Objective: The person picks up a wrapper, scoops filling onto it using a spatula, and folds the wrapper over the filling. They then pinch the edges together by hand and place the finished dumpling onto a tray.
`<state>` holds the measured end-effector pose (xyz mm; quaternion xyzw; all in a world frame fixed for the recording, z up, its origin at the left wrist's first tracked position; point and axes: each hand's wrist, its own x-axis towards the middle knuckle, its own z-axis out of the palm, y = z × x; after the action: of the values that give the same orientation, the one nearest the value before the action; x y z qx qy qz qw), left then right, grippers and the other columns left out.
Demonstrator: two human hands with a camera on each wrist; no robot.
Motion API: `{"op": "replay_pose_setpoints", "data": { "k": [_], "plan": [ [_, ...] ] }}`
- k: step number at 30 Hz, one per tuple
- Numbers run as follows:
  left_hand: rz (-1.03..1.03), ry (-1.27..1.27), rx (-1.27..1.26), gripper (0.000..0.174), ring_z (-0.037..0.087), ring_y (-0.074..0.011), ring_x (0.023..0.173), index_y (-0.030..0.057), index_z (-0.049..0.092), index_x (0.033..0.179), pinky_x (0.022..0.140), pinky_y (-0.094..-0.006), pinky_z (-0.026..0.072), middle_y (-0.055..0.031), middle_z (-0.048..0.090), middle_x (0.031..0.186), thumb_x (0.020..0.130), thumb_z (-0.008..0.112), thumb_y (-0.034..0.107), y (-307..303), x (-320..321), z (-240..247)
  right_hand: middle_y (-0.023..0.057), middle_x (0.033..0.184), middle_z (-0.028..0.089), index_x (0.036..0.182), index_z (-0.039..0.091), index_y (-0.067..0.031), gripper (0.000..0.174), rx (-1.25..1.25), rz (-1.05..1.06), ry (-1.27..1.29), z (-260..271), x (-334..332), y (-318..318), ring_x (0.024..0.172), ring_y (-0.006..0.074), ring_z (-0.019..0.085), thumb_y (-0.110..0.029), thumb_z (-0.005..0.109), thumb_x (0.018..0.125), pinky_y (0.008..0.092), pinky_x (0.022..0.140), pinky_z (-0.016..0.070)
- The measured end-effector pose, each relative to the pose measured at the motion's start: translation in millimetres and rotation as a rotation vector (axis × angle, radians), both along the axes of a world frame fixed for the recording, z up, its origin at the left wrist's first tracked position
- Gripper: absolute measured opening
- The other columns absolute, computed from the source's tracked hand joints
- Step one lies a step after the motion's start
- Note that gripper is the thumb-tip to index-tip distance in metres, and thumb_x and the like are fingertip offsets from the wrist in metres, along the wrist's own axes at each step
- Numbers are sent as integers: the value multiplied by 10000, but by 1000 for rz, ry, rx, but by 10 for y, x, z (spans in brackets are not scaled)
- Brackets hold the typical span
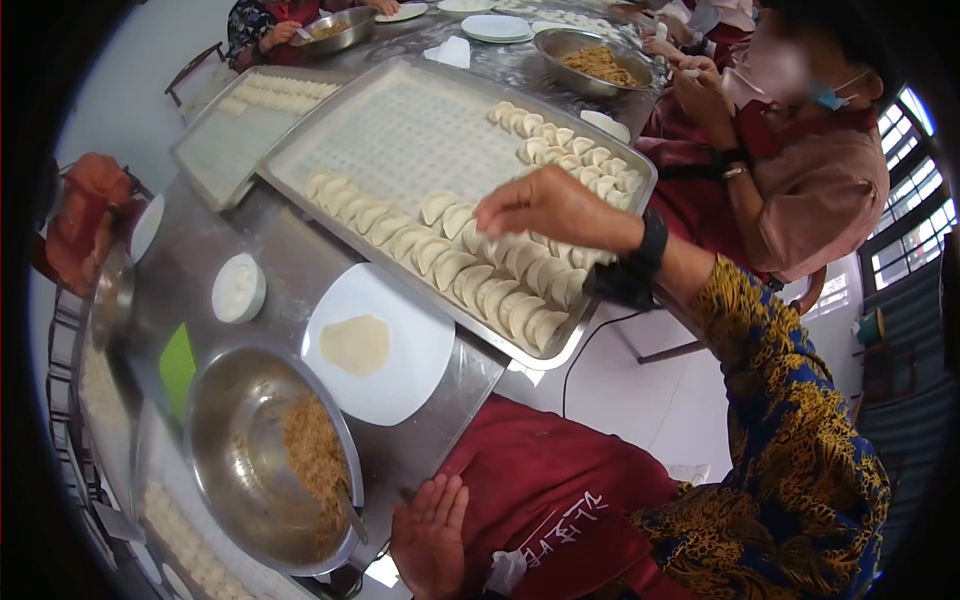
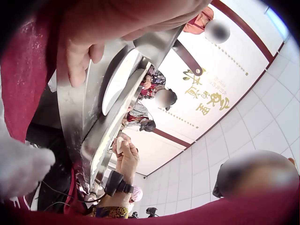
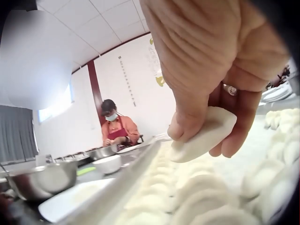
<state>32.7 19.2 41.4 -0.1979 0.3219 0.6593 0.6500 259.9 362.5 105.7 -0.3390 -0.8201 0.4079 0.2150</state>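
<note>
My right hand (image 1: 565,210) is over the large metal tray (image 1: 390,140). In the right wrist view, the hand (image 3: 211,51) pinches a folded dumpling (image 3: 204,136) between thumb and fingers, above rows of dumplings (image 3: 197,197). My left hand (image 1: 430,535) is beside the filling bowl (image 1: 235,430), palm showing and fingers extended, holding nothing. In the left wrist view part of that hand (image 2: 122,23) fills the top near the table edge. A flat round wrapper (image 1: 355,345) lies on a white plate (image 1: 410,385) between bowl and tray. A utensil handle (image 1: 352,515) leans in the filling (image 1: 315,460).
A small white bowl (image 1: 239,290) and a green item (image 1: 178,370) are left of the plate. Behind them is a second tray (image 1: 215,150) with dumplings. A masked person (image 1: 820,190) sits at the right; another filling bowl (image 1: 590,68) stands beyond the large tray.
</note>
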Motion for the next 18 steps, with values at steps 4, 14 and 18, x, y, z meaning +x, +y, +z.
{"op": "replay_pose_setpoints", "data": {
  "k": [4,14,18],
  "plan": [
    [62,-66,-81,558,172,-417,1470,-131,213,1470,1242,-519,123,-280,179,1582,1078,251,265,73,-20,11,80,874,744,971,729,3,130,196,-17,-153,-114,95,491,799,128,685,-69,687,872,270,751,528],
    [-39,48,-93,553,189,-421,1464,-142,210,1461,1239,-520,148,-283,202,1572,1082,254,258,117,-20,33,102,849,733,964,722,-15,128,229,60,-239,-386,129,764,774,195,687,-59,648,869,304,739,517],
    [-39,64,-162,567,198,-436,1457,-157,212,1451,1237,-521,156,-301,217,1558,1080,274,266,153,-5,72,138,834,726,920,729,-18,140,162,47,-198,-451,107,749,779,240,698,-38,611,848,327,747,525]
  ]
}}
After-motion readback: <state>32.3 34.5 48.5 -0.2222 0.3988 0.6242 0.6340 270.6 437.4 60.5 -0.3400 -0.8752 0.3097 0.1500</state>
